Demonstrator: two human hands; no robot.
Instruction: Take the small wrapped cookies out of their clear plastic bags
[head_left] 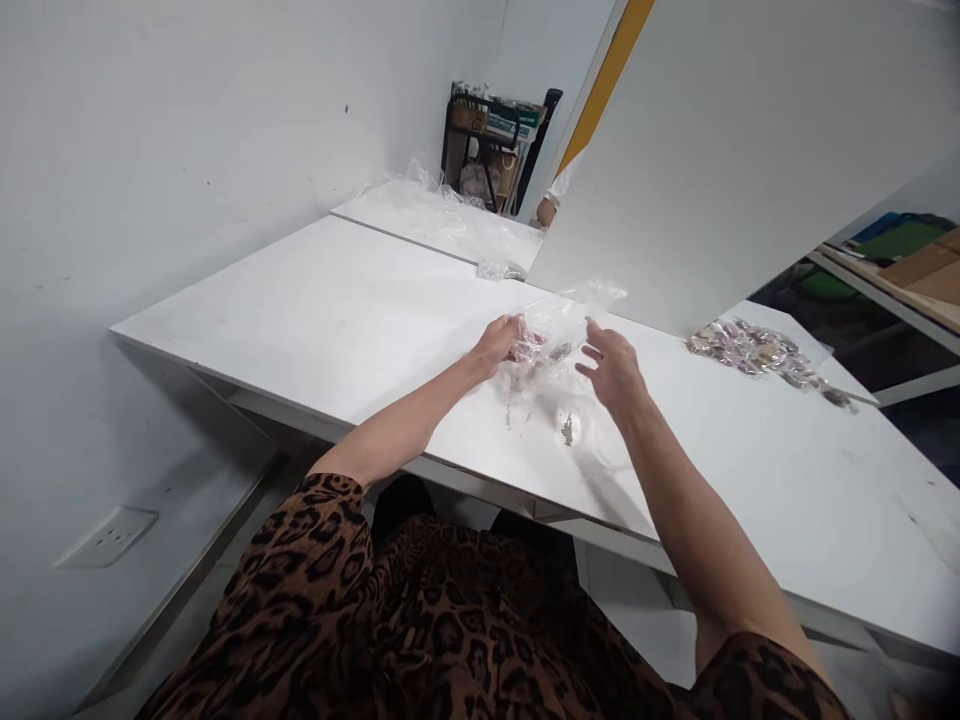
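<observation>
Above the white table, my left hand (501, 340) is closed on a clear plastic bag (551, 318) with small pinkish and dark items inside; what exactly they are is too blurred to tell. Beside the bag's right edge is my right hand (615, 368), its fingers spread apart. One fingertip is close to the film; whether it touches cannot be made out. More thin clear plastic (540, 395) lies on the table under my hands, with a small dark patch showing through.
A pile of small wrapped pieces (765, 352) lies to the right. A grey upright panel (720, 150) stands along the table's back. Crumpled clear bags (442, 200) and a small packet (501, 270) lie behind. Another person's hand (547, 210) shows at the panel's edge.
</observation>
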